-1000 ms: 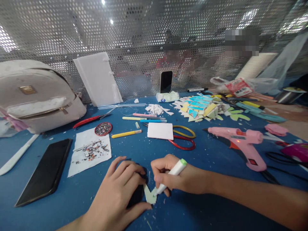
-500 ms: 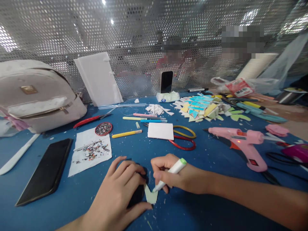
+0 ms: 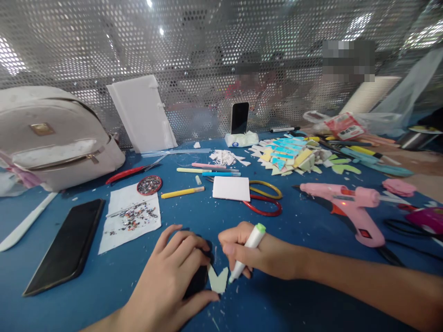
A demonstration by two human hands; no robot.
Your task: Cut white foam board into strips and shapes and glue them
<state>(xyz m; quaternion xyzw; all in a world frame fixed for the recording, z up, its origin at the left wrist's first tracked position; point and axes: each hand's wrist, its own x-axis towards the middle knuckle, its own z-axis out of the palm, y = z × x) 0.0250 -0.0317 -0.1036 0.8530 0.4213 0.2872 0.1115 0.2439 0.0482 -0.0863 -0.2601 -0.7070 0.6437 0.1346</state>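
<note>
My left hand (image 3: 171, 272) rests on the blue table (image 3: 301, 230), fingers curled down over a dark object and pinning the edge of a small pale green foam piece (image 3: 218, 279). My right hand (image 3: 247, 251) grips a white marker with a green end (image 3: 246, 252), its tip at the right edge of the foam piece. The foam piece lies flat near the front edge of the table.
A black phone (image 3: 65, 244) and a white sheet with glitter (image 3: 130, 216) lie at left, a beige backpack (image 3: 51, 133) behind. Scissors (image 3: 265, 198), a white card (image 3: 230, 188), pens and a pink glue gun (image 3: 342, 203) lie ahead. Foam scraps (image 3: 289, 157) and other people sit beyond the mesh.
My right hand has shifted the marker slightly to the right, so its tip now sits at the foam piece's right edge instead of on its middle. My left hand stays put.
</note>
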